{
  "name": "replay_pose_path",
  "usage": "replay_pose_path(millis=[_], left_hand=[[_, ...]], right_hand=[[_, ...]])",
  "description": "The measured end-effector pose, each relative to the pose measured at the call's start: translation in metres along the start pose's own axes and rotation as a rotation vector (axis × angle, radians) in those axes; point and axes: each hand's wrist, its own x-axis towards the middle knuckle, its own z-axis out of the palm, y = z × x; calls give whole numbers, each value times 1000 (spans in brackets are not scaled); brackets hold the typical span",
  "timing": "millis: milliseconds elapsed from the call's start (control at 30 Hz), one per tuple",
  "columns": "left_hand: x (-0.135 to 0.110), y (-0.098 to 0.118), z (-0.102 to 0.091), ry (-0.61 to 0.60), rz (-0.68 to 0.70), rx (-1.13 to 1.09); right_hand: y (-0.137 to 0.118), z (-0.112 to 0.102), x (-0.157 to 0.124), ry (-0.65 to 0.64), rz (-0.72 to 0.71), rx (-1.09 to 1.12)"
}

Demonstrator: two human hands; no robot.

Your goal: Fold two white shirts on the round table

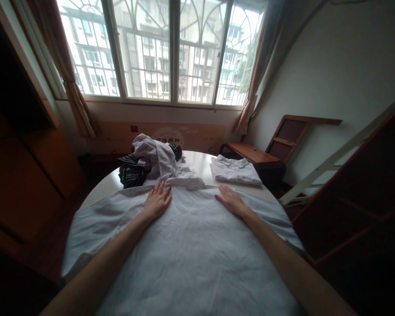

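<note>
A white shirt lies spread over the near part of the round table, its sides draping over the edges. My left hand rests flat on its upper left part, fingers spread. On the upper right part lies my right hand, also flat with the fingers stretched out. Just beyond my left hand is a heap of crumpled white clothes with black striped cloth under it. A folded white shirt with its collar showing sits past my right hand.
The glossy white table shows at its far rim. Behind it stand a long printed carton and a barred window. A wooden chair is at the right, near a leaning pale ladder-like frame. Wooden cabinets stand left.
</note>
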Motion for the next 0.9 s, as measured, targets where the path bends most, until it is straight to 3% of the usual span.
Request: replay_pose_path(millis=[100,200,267,400,533,667,800,900], left_hand=[[0,0,1,63,15,-6],[0,0,2,195,76,-4],[0,0,3,209,129,-11],[2,0,6,94,138,-28],[4,-4,7,152,142,-83],[6,-10,6,294,33,-103],[7,-15,5,334,-155,-65],[8,-17,3,338,-184,-66]], right_hand=[[18,0,-5,54,97,-46],[15,0,-9,126,150,-94],[5,-1,-11,152,86,-102],[-23,-7,-7,80,-169,-9],[-47,-16,15,103,6,39],[-64,-15,39,137,165,82],[-70,-2,47,199,183,115],[-70,4,46,286,180,155]])
